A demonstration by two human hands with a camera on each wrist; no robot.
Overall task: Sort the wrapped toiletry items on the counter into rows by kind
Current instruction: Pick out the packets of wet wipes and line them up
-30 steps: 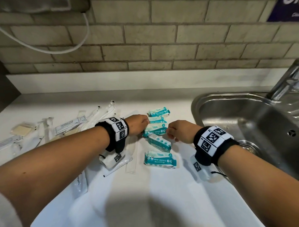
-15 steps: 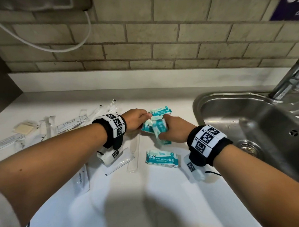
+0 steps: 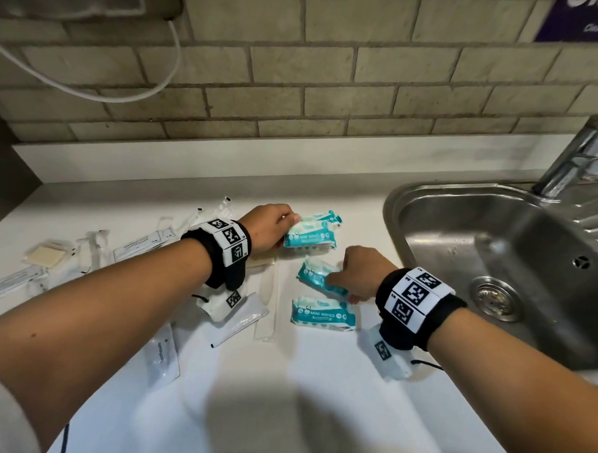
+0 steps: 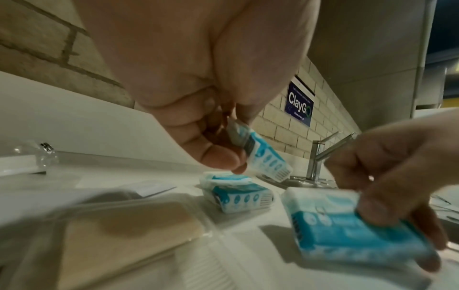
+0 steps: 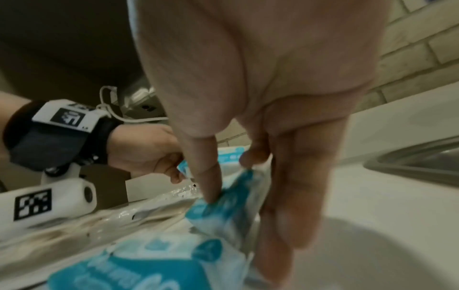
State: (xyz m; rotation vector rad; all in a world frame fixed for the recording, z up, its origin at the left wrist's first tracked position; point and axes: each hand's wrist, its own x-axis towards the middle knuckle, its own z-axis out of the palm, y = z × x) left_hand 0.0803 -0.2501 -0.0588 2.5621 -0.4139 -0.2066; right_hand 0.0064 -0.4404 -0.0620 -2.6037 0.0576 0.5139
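Note:
Several teal-and-white mini wipes packs lie in a column on the white counter (image 3: 317,398). My left hand (image 3: 289,224) pinches the end of one far pack (image 3: 309,238), held tilted above another pack (image 4: 238,194) in the left wrist view. A little nearer, my right hand (image 3: 336,282) grips a third pack (image 3: 317,278) between thumb and fingers, just above the counter. The nearest pack (image 3: 322,316), marked MINI WIPES, lies flat and untouched.
Left of the wipes lie clear-wrapped items: a soap bar (image 3: 47,258), white sachets (image 3: 162,354), a comb (image 3: 267,303) and long thin packs (image 3: 202,218). A steel sink (image 3: 429,197) with a tap (image 3: 574,163) is at the right. A brick wall stands behind.
My right hand has pulled one wipes pack out of the far cluster and back toward me. My left hand has stayed at the far packs, holding one by its end.

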